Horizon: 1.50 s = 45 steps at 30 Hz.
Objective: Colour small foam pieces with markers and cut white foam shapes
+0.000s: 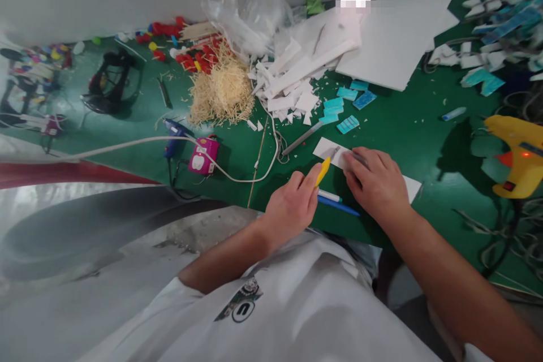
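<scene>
My left hand (292,205) is closed around a yellow utility knife (323,172), which points toward a white strip of board (324,150) on the green table. My right hand (376,185) presses the strip down with bent fingers; the strip sticks out on both sides of it. A thin greyish piece shows at those fingers, too covered to name. Just below the knife lie a white marker (331,196) and a blue pen (341,206), side by side. Beyond the strip are small blue patterned pieces (348,124) and a narrow grey metal strip (300,140).
White board sheets (394,34) and white scraps (292,96) lie at the back, next to a heap of thin wooden sticks (227,87). A yellow glue gun (520,158) stands at the right. A pink box (203,156) with a white cable and a blue glue gun (173,138) are left.
</scene>
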Available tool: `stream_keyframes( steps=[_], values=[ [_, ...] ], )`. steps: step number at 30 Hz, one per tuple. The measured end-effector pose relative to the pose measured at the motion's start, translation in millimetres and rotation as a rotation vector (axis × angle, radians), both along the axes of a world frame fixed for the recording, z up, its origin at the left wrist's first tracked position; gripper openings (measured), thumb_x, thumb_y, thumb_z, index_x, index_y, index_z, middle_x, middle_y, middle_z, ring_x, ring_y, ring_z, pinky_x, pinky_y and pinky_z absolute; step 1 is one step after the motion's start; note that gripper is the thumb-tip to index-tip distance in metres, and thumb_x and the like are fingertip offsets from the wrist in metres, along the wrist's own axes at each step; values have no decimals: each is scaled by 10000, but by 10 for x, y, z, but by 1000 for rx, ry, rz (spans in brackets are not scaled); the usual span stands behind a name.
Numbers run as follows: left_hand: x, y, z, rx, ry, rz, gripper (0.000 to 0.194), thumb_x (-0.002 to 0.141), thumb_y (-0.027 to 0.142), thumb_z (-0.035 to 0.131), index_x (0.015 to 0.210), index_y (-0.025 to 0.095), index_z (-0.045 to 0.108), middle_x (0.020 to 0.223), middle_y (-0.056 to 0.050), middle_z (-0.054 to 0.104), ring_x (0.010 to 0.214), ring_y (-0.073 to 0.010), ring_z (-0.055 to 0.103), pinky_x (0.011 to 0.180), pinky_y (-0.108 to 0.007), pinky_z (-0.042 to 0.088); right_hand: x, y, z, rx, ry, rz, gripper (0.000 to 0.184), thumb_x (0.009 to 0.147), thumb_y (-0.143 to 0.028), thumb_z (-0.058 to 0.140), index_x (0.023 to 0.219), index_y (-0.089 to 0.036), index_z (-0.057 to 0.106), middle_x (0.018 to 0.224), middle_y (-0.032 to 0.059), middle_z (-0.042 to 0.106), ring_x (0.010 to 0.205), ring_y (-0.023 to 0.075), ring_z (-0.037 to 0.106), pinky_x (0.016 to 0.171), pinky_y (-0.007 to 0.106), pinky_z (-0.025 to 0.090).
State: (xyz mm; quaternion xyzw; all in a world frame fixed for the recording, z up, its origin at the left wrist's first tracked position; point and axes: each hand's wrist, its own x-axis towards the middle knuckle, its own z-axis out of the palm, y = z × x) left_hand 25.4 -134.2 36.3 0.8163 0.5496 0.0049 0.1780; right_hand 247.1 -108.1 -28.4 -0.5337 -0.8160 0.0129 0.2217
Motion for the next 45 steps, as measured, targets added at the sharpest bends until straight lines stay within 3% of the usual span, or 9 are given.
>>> stream_keyframes(
  steps=[15,28,45],
  values=[
    [191,36,52,-154,174,-37,568,1085,300,380,1649,233,373,1115,-71,635,870,-162,706,708,-233,598,-38,3,5,64,-37,-29,272,994,-232,565,1201,-180,735,1169,153,752,1044,274,633,803,405,517],
    [169,93,84,-150,165,-45,579,1092,276,328,1670,237,330,1116,-74,608,893,-175,696,747,-255,604,-53,10,-6,105,-37,-35,249,1000,-223,563,1182,-179,727,1158,146,759,1031,265,630,795,398,518],
    [158,96,52,-59,215,-95,572,1095,278,336,1666,248,356,1038,-59,622,806,-157,689,658,-219,557,-66,7,-2,65,-36,-59,246,988,-225,571,1170,-203,735,1158,132,755,1024,258,637,809,400,517]
  ],
)
